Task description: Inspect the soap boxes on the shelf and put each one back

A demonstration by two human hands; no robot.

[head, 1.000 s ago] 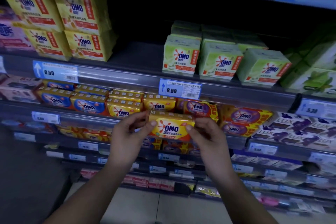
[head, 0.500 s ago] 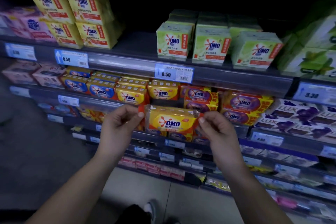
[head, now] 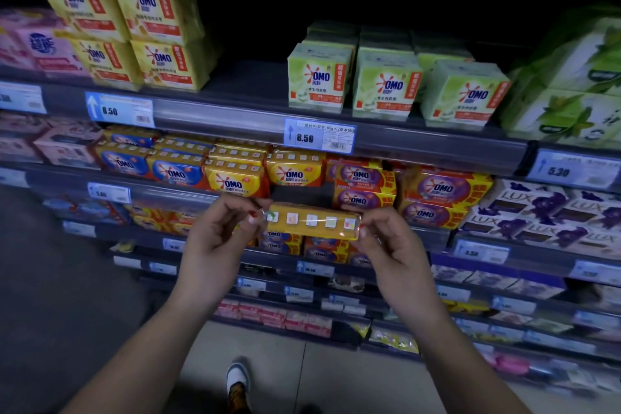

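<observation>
A person's left hand (head: 221,232) and right hand (head: 386,245) pinch the ends of a yellow soap pack (head: 314,221) before the shelf gap (head: 299,193), mid-inspection, apparently not yet returned; other packs seemingly remain unchecked.

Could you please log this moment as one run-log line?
left hand + right hand: grip yellow soap pack ends | side face toward camera | off shelf | gap open

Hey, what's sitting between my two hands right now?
In the head view, a yellow OMO soap pack spans the gap, pinched at its ends by your left hand and right hand, its side with small picture squares facing you.
</observation>
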